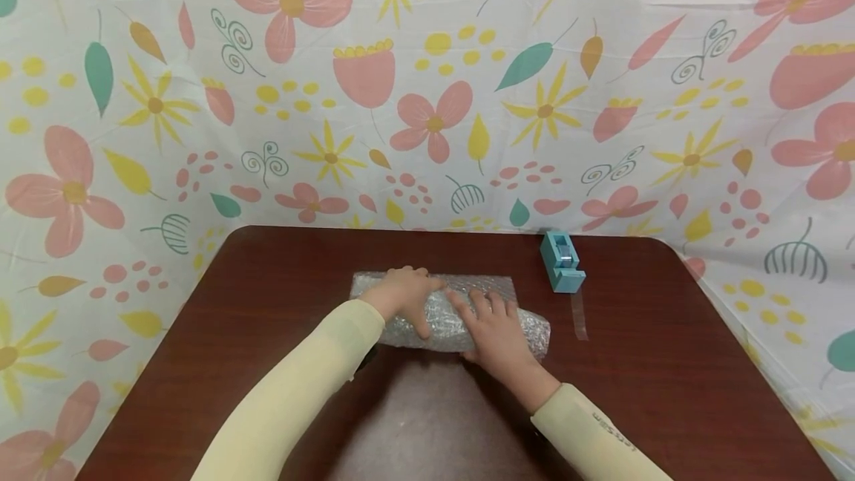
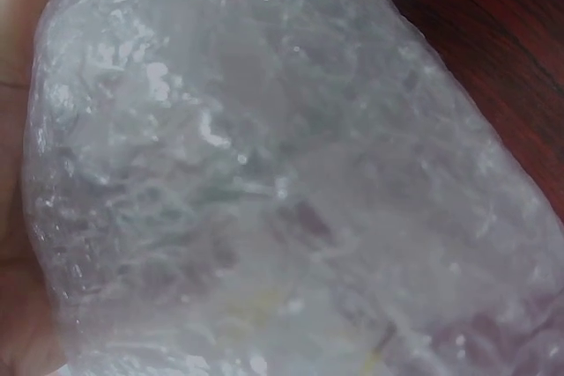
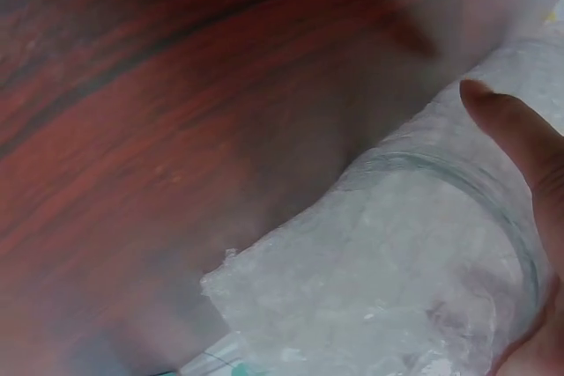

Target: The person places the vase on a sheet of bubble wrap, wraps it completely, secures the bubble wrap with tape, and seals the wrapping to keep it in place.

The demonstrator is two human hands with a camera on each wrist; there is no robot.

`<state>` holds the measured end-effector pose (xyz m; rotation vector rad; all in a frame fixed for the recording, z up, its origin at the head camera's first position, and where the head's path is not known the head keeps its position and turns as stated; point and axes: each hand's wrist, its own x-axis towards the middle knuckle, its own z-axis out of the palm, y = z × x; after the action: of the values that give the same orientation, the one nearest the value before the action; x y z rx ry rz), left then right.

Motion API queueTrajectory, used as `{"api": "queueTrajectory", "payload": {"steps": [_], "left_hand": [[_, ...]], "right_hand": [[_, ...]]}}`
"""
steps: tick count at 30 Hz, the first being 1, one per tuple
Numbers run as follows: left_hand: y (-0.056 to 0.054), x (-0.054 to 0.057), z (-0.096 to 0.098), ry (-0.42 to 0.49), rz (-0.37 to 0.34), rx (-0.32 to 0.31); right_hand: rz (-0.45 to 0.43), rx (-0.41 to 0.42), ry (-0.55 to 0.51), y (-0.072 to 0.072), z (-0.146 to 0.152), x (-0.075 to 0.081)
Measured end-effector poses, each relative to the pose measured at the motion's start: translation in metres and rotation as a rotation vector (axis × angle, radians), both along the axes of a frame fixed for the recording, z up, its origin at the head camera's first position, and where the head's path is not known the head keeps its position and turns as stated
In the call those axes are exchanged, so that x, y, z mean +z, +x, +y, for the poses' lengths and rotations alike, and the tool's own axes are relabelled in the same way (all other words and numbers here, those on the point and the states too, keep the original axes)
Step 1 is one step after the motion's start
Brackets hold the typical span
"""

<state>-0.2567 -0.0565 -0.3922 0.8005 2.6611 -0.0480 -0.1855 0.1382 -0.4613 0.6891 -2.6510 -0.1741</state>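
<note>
Sleeves point(image 1: 300, 392) of pale yellow covered both forearms, which slanted inward on the near side of the blue tape dispenser point(image 1: 562, 267). The right hand point(image 1: 497, 329) rested on a bubble-wrapped bundle point(image 1: 442, 326), fingers spread apart; the left hand point(image 1: 401, 299), farther from the dispenser, reached over it, thumb well apart from the fingers. The bundle lay on the red-brown table point(image 1: 668, 370), left of and nearer than the dispenser: rounded, glossy, crinkled, its contents too blurred to tell. A clear tape strip point(image 1: 580, 319) lay just nearer than the dispenser; flowered cloth point(image 1: 434, 58) hung beyond it.
</note>
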Motion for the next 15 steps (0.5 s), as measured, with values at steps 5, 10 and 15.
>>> {"api": "queueTrajectory", "payload": {"steps": [5, 10, 15], "left_hand": [[-0.0030, 0.0005, 0.0002, 0.015, -0.030, 0.004], [-0.0052, 0.0017, -0.0002, 0.035, -0.060, 0.020], [-0.0067, 0.0024, 0.0008, 0.043, -0.081, 0.024]], "right_hand": [[-0.014, 0.005, -0.019, -0.0018, 0.0004, 0.0003], [-0.039, 0.014, -0.054, -0.0038, -0.0002, 0.0015], [-0.034, 0.020, -0.070, -0.0042, 0.0011, 0.0011]]}}
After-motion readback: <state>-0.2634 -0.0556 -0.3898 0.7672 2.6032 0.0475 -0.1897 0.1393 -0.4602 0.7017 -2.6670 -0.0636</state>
